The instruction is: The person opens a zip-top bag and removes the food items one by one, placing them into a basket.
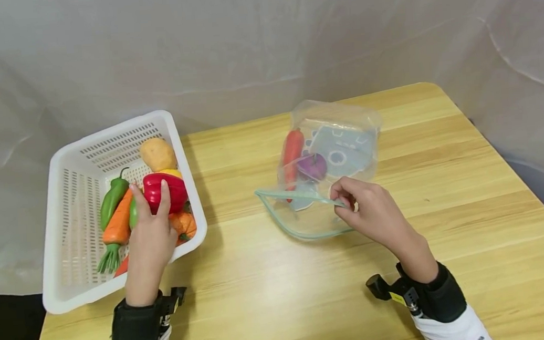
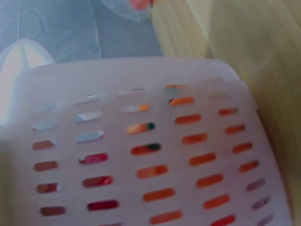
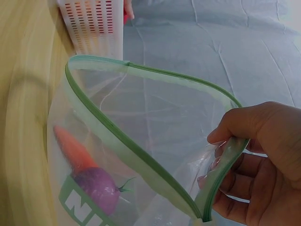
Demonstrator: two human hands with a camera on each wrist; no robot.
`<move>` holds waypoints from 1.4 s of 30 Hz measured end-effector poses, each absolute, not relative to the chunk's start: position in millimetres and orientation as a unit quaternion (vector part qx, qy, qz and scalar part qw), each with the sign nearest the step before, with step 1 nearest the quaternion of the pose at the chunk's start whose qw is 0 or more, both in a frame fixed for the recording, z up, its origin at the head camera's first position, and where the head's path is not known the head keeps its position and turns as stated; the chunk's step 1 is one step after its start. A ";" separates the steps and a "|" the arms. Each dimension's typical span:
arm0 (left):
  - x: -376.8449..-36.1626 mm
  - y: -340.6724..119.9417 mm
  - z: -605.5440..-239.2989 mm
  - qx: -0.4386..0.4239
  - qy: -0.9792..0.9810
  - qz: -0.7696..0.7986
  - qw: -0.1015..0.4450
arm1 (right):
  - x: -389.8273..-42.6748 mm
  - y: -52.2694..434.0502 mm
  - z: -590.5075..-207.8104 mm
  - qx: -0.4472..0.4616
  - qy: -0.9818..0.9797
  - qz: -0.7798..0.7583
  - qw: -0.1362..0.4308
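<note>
On the left of the desk we see a white basket of toy vegetables, where the left hand curls its fingers around a red pepper. To the right, the right hand pinches the green rim of a clear bag, holding its mouth open; a carrot and a purple vegetable lie inside.

White sleeves, black wrist straps
</note>
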State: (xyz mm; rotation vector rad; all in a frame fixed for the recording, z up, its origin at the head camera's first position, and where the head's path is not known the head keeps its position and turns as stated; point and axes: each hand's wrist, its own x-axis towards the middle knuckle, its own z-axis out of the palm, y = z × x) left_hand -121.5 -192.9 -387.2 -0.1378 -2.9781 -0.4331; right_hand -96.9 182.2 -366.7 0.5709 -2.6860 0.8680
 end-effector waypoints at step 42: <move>-108.7 -169.8 -398.4 -0.031 -0.932 -0.253 0.258 | -96.5 180.0 -366.0 0.202 -0.925 0.295 0.129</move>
